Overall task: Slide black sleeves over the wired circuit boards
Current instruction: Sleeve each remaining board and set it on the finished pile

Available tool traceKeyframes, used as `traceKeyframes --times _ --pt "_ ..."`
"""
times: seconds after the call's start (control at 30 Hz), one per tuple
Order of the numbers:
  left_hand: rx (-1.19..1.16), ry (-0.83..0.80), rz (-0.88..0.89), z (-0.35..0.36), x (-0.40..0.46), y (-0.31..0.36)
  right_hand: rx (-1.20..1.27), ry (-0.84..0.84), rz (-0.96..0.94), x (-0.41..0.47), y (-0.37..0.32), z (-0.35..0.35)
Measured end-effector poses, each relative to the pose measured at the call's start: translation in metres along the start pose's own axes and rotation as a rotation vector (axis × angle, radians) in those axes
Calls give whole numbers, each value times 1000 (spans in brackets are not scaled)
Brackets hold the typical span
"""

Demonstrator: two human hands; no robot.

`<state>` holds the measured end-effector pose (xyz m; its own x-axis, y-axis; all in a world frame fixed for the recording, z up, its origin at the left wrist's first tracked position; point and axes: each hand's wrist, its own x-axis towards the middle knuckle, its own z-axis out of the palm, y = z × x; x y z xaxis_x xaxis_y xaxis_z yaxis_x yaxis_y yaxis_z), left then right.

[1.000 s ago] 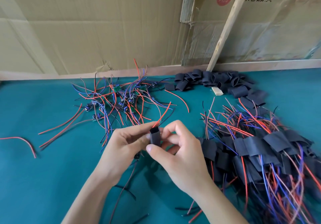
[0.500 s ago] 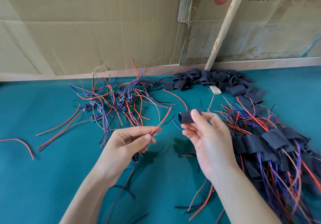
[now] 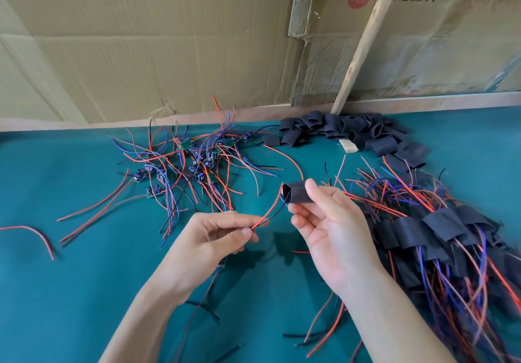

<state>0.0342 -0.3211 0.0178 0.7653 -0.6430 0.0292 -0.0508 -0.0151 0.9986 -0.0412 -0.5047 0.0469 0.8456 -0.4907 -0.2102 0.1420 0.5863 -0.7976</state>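
Head view, centre frame: right hand [image 3: 329, 230] pinches 1 black sleeve [image 3: 297, 192]; left hand [image 3: 208, 238] pinches red-black leads [image 3: 270, 212] entering its mouth. Right edge: sleeved boards [image 3: 428, 230], done. Upper left: bare boards [image 3: 180, 165], remaining. Upper right: spare sleeves [image 3: 346, 131].

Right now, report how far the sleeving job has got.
Done: a big heap of sleeved boards lies at right. In hand: the right hand holds a black sleeve at the wire tips pinched by the left hand. Left: the bare boards and spare sleeves.
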Motion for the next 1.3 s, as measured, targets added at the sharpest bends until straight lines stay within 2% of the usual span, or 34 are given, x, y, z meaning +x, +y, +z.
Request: traceKeyframes --times 0.13,0.3,0.5,0.7,0.9,1.07,1.2,1.3 --pt "29 -24 -12 0 -1 2 9 24 5 2 -1 0" --pt "17 -29 -25 1 -1 3 -130 -3 -57 3 -1 -3" --pt "-20 74 -43 2 1 1 -304 -100 3 -3 6 1" --pt "-89 82 -7 2 1 -1 -376 -142 16 -9 20 6" --pt "-117 27 -8 -1 1 -2 -352 -166 -18 -8 19 5" --pt "-106 -63 -58 -7 -2 0 -171 -119 -96 -2 2 1" --pt "-120 -33 -82 -8 -2 -1 -138 -83 -116 2 -1 -4" --pt "-166 -3 -97 -9 -2 -3 -205 -92 -141 3 4 -6"
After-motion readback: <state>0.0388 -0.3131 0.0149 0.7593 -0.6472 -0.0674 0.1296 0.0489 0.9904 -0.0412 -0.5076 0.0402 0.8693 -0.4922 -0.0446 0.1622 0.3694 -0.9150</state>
